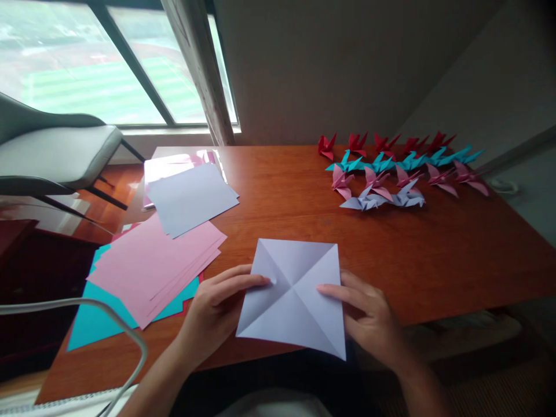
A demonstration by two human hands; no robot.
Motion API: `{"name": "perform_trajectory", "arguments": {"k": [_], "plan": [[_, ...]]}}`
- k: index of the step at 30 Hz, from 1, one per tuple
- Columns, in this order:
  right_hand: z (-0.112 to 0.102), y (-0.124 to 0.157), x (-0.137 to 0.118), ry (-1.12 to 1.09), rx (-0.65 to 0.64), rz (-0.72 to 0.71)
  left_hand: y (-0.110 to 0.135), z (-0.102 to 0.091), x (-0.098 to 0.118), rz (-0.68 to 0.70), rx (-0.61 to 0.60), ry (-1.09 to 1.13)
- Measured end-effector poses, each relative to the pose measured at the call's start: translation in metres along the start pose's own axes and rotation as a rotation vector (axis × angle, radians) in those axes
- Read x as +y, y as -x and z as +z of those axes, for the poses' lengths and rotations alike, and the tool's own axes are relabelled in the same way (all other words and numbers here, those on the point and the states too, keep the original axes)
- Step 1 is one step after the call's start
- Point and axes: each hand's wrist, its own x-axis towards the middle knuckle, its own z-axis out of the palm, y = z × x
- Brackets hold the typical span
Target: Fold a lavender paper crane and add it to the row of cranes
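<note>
A square sheet of pale lavender-white paper [295,307] is held up at the table's front edge, with two diagonal creases crossing at its middle. My left hand [221,295] grips its left edge, one finger lying on top and the rest partly hidden. On the right edge, my right hand [365,307] pinches the sheet the same way, with some fingers behind it. The paper lies opened out, slightly bent, its lower right corner reaching past the table edge.
Pink sheets [156,266], blue sheets [104,318] and white sheets [195,197] lie at the left. Rows of folded paper cranes stand at the back right: red [358,143], blue [377,163], pink [377,182] and white [367,200]. A white cable [117,318] arcs at lower left.
</note>
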Motion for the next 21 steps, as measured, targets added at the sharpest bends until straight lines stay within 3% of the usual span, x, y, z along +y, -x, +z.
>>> {"name": "perform_trajectory", "arguments": {"k": [14,21], "plan": [[-0.003,0.003,0.006,-0.154,0.051,0.094,-0.002,-0.004,-0.001,0.069,-0.044,-0.005],[0.01,-0.005,-0.002,-0.243,0.207,0.323,0.005,0.002,-0.003,0.013,0.012,-0.024]]}}
